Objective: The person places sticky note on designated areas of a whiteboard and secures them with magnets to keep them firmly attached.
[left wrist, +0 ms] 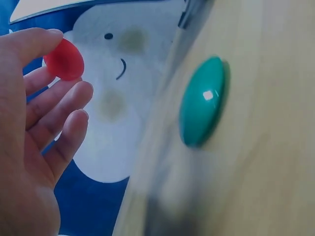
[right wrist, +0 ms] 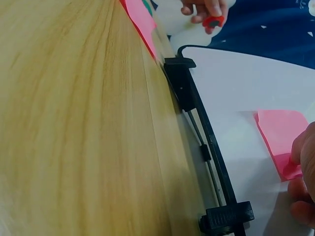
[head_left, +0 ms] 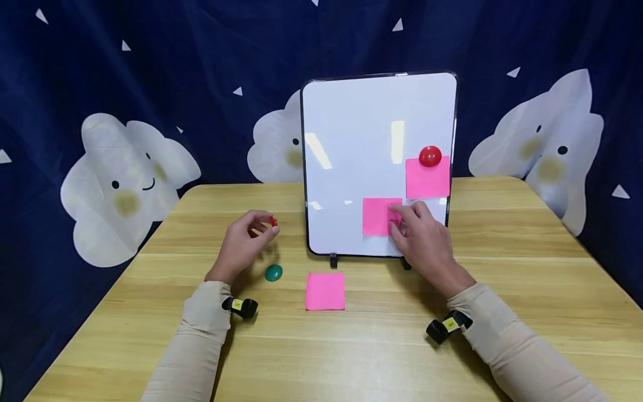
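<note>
Between thumb and forefinger my left hand (head_left: 243, 244) pinches a red round magnet (left wrist: 65, 59), above the table and left of the whiteboard (head_left: 346, 117). My right hand (head_left: 427, 243) pinches the right edge of a pink sticky note (head_left: 374, 216), which is at the lower part of the board's face. Higher on the right, a second pink note (head_left: 427, 181) hangs under another red magnet (head_left: 430, 156). A green magnet (head_left: 273, 272) lies on the table just below the left hand. To its right, more pink sticky paper (head_left: 325, 291) lies flat.
The whiteboard stands upright on small black feet (head_left: 334, 261) on the wooden table (head_left: 321, 352). Behind it hangs a dark blue curtain (head_left: 201, 61) with clouds and triangles. Each wrist wears a black camera.
</note>
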Demonstrator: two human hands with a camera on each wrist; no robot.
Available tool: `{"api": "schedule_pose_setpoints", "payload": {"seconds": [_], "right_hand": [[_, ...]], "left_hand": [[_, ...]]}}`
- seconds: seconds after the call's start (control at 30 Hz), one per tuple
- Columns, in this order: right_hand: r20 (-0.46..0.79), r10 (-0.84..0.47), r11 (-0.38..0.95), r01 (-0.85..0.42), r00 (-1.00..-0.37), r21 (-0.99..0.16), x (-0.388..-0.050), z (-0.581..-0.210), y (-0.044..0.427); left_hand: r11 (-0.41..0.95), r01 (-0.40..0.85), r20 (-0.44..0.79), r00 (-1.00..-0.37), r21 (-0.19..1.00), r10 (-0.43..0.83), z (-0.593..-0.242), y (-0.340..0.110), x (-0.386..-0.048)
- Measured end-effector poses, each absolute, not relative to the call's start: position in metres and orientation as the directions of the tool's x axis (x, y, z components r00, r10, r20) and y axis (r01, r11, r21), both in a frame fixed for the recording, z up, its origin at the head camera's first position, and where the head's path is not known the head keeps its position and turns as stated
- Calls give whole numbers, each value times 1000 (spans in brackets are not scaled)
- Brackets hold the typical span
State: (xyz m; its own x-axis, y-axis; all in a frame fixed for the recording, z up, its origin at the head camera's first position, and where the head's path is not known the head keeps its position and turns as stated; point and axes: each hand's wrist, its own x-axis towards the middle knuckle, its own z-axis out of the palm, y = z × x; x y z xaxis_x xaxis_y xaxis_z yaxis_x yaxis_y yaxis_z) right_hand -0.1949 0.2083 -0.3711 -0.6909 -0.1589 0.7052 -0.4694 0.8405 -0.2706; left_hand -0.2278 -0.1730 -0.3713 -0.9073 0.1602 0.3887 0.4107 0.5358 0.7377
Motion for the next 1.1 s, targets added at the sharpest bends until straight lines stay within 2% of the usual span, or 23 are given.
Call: {"api": "schedule_pose_setpoints", "payload": {"seconds": [0.5,0.73,0.97,1.1], "right_hand": [[702,-156,839,-469,-695,-277,-194,-370,206],[704,-151,840,-465,-694,-279,-194,-369,206],[698,-141,842,-456,-702,-289,-194,-371,207],[699,-140,841,-457,-701,-290,-195,-372,207]], "left_hand": [[480,450,403,-892,753,205,-350,-141,-221],[429,534,463,-845,729,265,-324,-117,-204],[394,592,514,-806,703,294,-344,-110,-228],[389,607,525,-795,693,303,-342,-101,-229]]}}
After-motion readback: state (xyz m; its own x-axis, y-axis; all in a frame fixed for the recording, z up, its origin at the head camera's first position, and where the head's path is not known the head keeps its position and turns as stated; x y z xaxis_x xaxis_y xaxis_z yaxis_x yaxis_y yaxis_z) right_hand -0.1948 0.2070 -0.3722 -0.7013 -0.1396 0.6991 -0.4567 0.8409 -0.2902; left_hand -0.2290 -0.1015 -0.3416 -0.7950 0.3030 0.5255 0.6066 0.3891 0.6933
